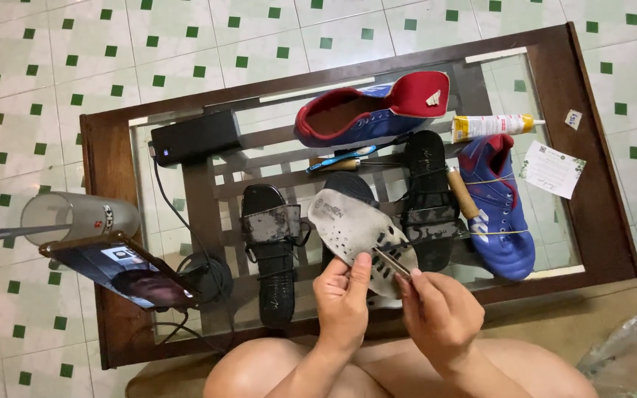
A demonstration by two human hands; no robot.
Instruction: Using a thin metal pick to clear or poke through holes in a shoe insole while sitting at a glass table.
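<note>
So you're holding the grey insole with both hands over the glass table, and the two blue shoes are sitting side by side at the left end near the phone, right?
Not quite. The head view shows the two blue shoes apart and toward the right: one blue shoe lies at the far edge, the other blue shoe at the right end. The phone is at the left. The rest holds: left hand and right hand hold the grey insole over the glass table.

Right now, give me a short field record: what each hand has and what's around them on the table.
left hand: grips the white insole
right hand: pinches a thin metal tool against the insole
table: glass top, wood frame
beside the insole: black sandals
far side: blue shoes, glue tube
left edge: phone, glass
</note>
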